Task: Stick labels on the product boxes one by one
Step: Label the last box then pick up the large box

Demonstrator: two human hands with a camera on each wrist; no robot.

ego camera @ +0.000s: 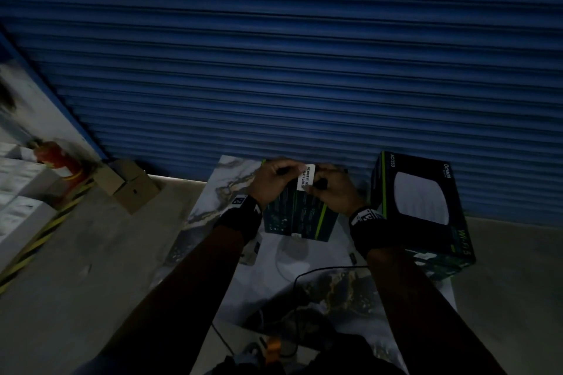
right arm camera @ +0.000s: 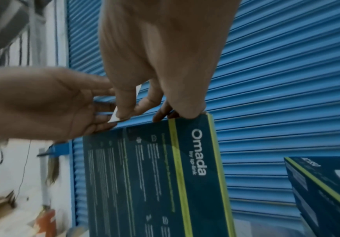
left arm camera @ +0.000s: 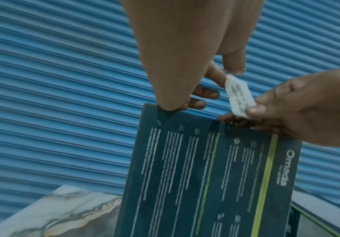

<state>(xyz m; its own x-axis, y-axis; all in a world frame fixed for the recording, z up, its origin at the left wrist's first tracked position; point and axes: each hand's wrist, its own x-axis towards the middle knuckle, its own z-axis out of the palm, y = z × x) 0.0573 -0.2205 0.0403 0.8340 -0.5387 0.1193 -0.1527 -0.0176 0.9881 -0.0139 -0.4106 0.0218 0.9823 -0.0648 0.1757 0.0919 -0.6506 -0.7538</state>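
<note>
Head view: white label point(ego camera: 306, 177) with black print held between both hands at the top edge of a dark teal product box point(ego camera: 300, 216), which stands upright on a marbled slab point(ego camera: 225, 183). Left hand point(ego camera: 275, 181) pinches the label's far end with thumb and forefinger, lower fingers hooked on the box edge. Right hand point(ego camera: 332, 189) pinches the near end, remaining fingers against the box top. Whether the label already touches the box: cannot tell. Second box point(ego camera: 423, 210) lies just right of the right hand. Blue roller shutter point(ego camera: 289, 55) beyond both hands.
</note>
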